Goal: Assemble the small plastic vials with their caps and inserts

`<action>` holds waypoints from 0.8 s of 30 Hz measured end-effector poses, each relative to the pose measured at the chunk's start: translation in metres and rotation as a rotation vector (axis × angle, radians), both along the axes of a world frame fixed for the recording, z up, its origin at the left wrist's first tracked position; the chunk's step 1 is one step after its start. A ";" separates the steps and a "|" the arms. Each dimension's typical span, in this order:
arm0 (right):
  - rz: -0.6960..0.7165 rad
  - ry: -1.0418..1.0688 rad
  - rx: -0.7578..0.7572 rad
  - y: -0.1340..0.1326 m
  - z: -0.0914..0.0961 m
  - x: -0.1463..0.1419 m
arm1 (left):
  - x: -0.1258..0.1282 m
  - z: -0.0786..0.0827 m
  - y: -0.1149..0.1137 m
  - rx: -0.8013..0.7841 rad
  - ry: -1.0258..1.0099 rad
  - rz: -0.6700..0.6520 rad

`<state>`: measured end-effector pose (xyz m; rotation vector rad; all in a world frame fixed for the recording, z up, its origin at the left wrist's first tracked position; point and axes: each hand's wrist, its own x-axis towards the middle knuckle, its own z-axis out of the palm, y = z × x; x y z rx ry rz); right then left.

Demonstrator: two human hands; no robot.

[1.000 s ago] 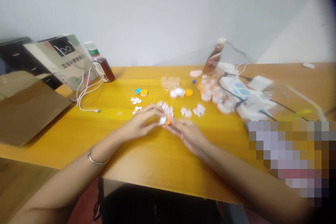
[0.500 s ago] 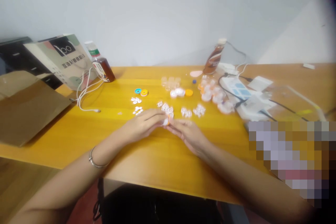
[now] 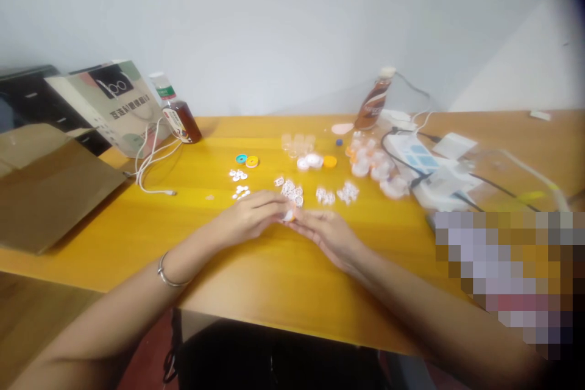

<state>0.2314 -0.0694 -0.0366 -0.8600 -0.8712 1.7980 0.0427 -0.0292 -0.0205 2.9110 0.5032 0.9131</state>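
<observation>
Fingers [image 3: 273, 198] of the left hand [image 3: 249, 216] and right hand [image 3: 333, 235] were pinched around a small white-and-orange piece [image 3: 287, 215] (blurred and partly covered), which was held between them over the table [image 3: 237, 280]; just beyond, small white pieces [image 3: 289, 189] were heaped in a cluster.

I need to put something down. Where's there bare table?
Free: behind the teal disc, between the left bottle and clear cups; also between left hand, right hand and front edge. Crowded: beyond the hands, white parts; rightward, containers and adapters.
</observation>
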 end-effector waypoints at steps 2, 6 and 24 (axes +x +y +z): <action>0.003 -0.004 0.013 0.000 0.000 0.000 | 0.000 0.001 -0.001 0.034 -0.001 0.007; 0.019 0.017 0.014 0.001 -0.001 0.001 | 0.000 0.003 -0.003 0.019 0.025 -0.002; 0.183 -0.125 0.062 0.005 0.000 0.005 | 0.001 0.007 -0.004 -0.239 -0.037 0.028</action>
